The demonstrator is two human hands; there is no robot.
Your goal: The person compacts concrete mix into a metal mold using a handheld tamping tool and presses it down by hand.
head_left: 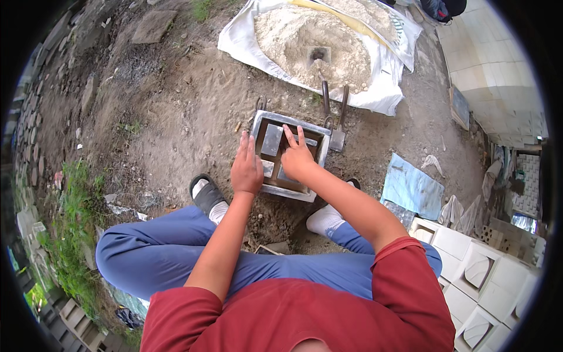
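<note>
A square metal mould [321, 154] lies on the ground between my feet, with several flat grey rectangular plates inside it and dark gaps between them. My left hand [246, 169] rests at the mould's left rim, its fingers stretched out and holding nothing. Over the inside of the mould is my right hand [297, 157]. Its index and middle fingers are spread in a V near the far plate [271, 139], while the other fingers look curled under. The right hand and forearm cover part of the plates.
Beyond the mould, a white sack sheet [384, 97] bears a heap of pale sandy powder [281, 38] with a trowel [325, 94] in it. A flat scraper [338, 139] lies beside the mould. At right are a light-blue sheet [413, 186] and stacked white blocks [454, 264].
</note>
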